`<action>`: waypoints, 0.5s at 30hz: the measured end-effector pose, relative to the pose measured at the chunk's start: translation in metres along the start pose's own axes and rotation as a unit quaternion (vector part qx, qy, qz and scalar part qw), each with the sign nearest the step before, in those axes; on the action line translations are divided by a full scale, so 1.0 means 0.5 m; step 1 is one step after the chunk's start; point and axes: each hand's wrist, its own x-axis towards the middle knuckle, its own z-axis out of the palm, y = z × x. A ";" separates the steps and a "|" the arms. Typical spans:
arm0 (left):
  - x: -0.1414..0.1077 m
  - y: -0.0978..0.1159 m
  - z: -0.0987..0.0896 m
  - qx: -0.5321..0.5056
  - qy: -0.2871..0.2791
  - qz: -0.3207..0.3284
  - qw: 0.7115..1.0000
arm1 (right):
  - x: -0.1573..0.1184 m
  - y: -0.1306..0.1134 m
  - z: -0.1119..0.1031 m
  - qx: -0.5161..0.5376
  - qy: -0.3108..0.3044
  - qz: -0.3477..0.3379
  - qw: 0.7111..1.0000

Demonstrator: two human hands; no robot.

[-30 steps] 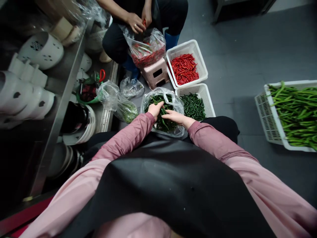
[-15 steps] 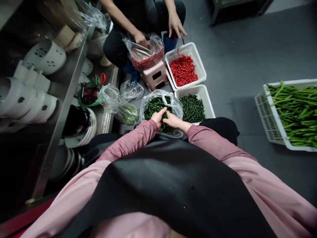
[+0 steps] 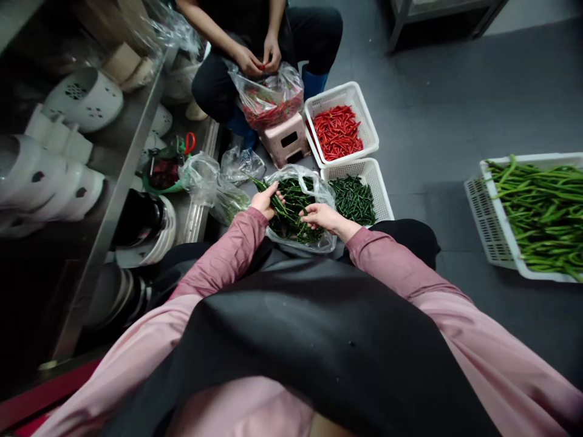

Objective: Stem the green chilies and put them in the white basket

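Observation:
A clear plastic bag [image 3: 324, 193] of long green chili peppers [image 3: 294, 226] lies open in front of me. My left hand [image 3: 267, 200] is closed around a small bunch of green chilies over the bag's left side, their ends poking out past the fingers. Over the right part of the bag, my right hand [image 3: 321, 217] pinches a green chili between thumb and fingers; its fingertips partly hide it. Touching the bag's right side is a white perforated basket [image 3: 381, 188] holding shorter green chilies [image 3: 353, 200].
Opposite sits a person whose hands [image 3: 259, 59] pinch something red above a bag of red chilies [image 3: 277, 109] on a pink stool [image 3: 286, 141]. A white basket [image 3: 371, 130] holds red chilies. A crate [image 3: 496, 224] of green peppers stands right; a metal shelf [image 3: 122, 176] with bowls runs along the left.
My hands, together over the bag before, have moved apart; the left went left and now shows a bunch of green chilies. The other person's right-hand-side hand moved from the red basket to their bag.

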 end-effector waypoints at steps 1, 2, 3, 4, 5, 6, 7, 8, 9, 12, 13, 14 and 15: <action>-0.004 0.000 -0.007 0.027 -0.019 0.002 0.999 | 0.002 0.000 -0.003 0.021 0.013 -0.004 1.000; -0.010 -0.003 -0.013 0.063 -0.040 -0.005 0.997 | 0.004 -0.001 -0.005 0.042 0.024 -0.011 0.999; -0.016 -0.011 -0.016 0.105 -0.061 -0.021 0.992 | 0.006 -0.001 -0.006 0.060 0.034 -0.021 0.997; -0.024 -0.022 -0.017 0.146 -0.082 -0.043 0.985 | 0.008 -0.001 -0.006 0.072 0.043 -0.035 0.996; -0.031 -0.035 -0.016 0.183 -0.101 -0.067 0.976 | 0.010 -0.002 -0.006 0.079 0.052 -0.052 0.994; -0.038 -0.049 -0.013 0.211 -0.119 -0.088 0.966 | 0.012 -0.002 -0.004 0.082 0.061 -0.072 0.992; -0.044 -0.063 -0.008 0.231 -0.134 -0.098 0.959 | 0.014 -0.002 -0.003 0.081 0.068 -0.091 0.990; -0.050 -0.074 -0.004 0.244 -0.145 -0.096 0.954 | 0.014 -0.002 -0.001 0.079 0.073 -0.107 0.988; -0.054 -0.083 0.000 0.252 -0.154 -0.086 0.952 | 0.014 -0.003 0.000 0.077 0.075 -0.120 0.987; -0.062 -0.093 0.006 0.247 -0.182 -0.025 0.951 | 0.011 -0.006 0.001 0.111 0.075 -0.129 0.983; -0.064 -0.091 0.006 0.237 -0.198 -0.003 0.951 | 0.010 -0.007 0.000 0.139 0.072 -0.115 0.981; -0.066 -0.088 0.005 0.225 -0.218 0.016 0.950 | 0.008 -0.007 0.000 0.169 0.066 -0.090 0.979; -0.067 -0.084 0.004 0.214 -0.238 0.032 0.947 | 0.007 -0.007 -0.001 0.195 0.056 -0.054 0.978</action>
